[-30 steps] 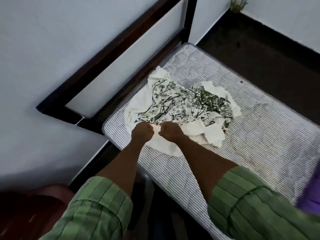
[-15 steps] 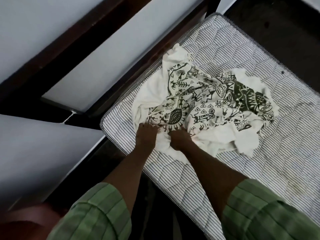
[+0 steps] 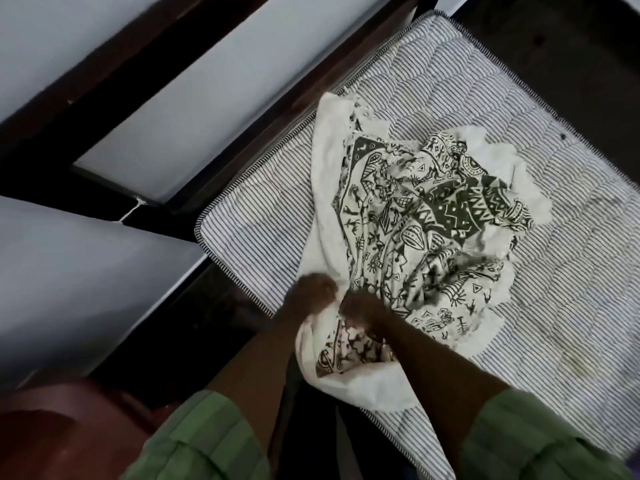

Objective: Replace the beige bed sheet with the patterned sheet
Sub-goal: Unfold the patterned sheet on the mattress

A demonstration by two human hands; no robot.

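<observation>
- My fingers [image 3: 320, 299] are curled tight: the left hand [image 3: 311, 297] and the right hand [image 3: 362, 308] sit side by side, almost touching, each gripping a fold of the patterned sheet [image 3: 415, 220] at its near edge.
- Between my wrists a bunched flap of that cloth hangs toward me over the near mattress edge.
- The rest of the patterned sheet lies crumpled in a heap on the bare striped mattress [image 3: 571, 271], near the corner by the dark bed frame [image 3: 214, 140]; I see no beige sheet on the bed.
- As I judge it, the step is finding an edge and opening the heap.
- To do it well I should keep both grips firm, draw the hands apart along the hem, and lift so the folds fall free rather than drag.
</observation>
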